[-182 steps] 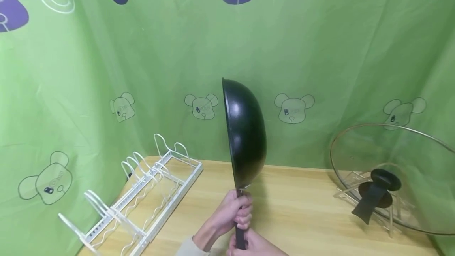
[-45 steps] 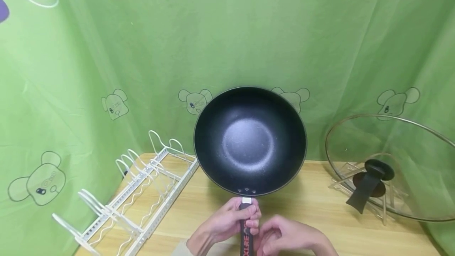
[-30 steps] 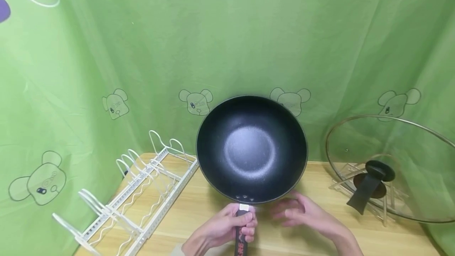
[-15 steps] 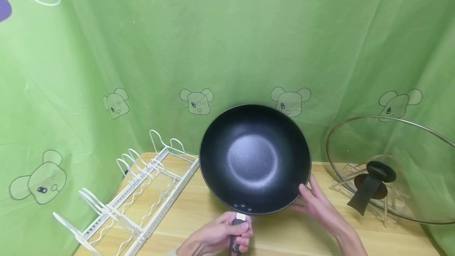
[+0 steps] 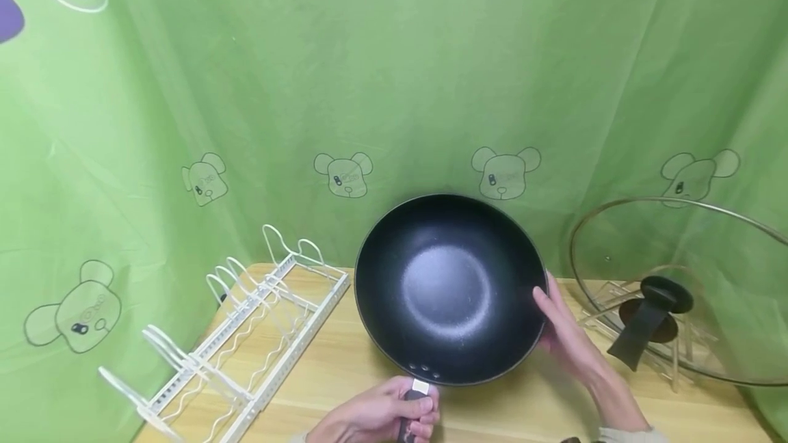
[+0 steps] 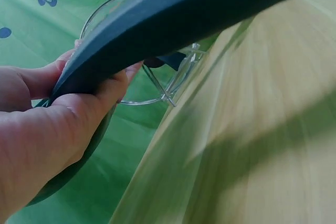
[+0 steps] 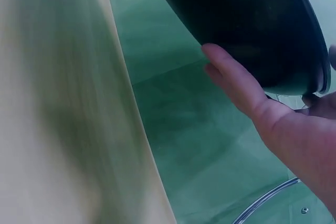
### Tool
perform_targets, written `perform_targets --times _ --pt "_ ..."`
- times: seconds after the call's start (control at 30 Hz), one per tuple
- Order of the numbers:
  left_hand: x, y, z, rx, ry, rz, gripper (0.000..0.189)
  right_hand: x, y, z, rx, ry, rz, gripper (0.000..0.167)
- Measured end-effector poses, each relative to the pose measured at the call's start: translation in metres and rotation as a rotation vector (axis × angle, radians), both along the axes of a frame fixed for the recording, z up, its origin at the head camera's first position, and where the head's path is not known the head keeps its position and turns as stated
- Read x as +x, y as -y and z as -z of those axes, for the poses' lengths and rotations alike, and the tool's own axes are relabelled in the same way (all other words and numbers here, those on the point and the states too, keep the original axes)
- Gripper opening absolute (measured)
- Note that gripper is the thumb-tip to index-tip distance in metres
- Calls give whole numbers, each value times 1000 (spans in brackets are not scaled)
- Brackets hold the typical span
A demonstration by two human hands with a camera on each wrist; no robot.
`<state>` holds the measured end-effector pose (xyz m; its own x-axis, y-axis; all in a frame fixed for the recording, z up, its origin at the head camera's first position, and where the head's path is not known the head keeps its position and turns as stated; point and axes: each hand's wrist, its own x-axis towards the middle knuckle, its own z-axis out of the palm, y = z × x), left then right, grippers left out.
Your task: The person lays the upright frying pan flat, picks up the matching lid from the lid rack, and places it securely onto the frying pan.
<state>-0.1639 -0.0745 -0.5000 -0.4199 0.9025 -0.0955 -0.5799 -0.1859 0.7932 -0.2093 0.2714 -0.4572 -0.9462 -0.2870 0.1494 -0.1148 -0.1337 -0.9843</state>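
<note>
A black wok point(image 5: 446, 289) is held up over the table, its hollow inside facing me and its handle toward the near edge. My left hand point(image 5: 384, 409) grips the dark handle point(image 5: 411, 410) just below the silver collar. In the left wrist view the handle point(image 6: 173, 17) runs out past the curled fingers, above the tabletop. My right hand point(image 5: 569, 333) holds the wok's right side, with the thumb over the rim. From the right wrist, the fingers point(image 7: 231, 69) lie along the outside of the bowl.
A white wire rack point(image 5: 246, 333) with upright loops stands on the wooden table point(image 5: 326, 388) at the left. To the right, a glass lid point(image 5: 732, 354) with a black knob leans on a small stand. A green printed curtain point(image 5: 394, 87) surrounds the table.
The wok has turned from side-on to face me and come down and slightly right. My right hand has left the handle and taken the wok's right rim; my left hand keeps its grip.
</note>
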Motion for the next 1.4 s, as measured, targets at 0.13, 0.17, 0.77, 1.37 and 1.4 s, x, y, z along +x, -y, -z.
perform_targets --times 0.13,0.17,0.77,1.37,1.4 --pt "2 2 1 -24 -60 12 13 -12 -7 -6 73 30 38 64" --pt "2 2 1 -31 -64 25 13 -15 -9 -7 90 30 48 65" --pt "0 3 5 3 -145 89 23 -20 -22 -24 150 -33 98 61" --pt "-4 20 -8 -286 -319 -159 26 -5 -25 -8 39 -77 176 61" --pt "-4 21 -9 -331 -381 -193 26 -4 -26 -7 24 -77 167 62"
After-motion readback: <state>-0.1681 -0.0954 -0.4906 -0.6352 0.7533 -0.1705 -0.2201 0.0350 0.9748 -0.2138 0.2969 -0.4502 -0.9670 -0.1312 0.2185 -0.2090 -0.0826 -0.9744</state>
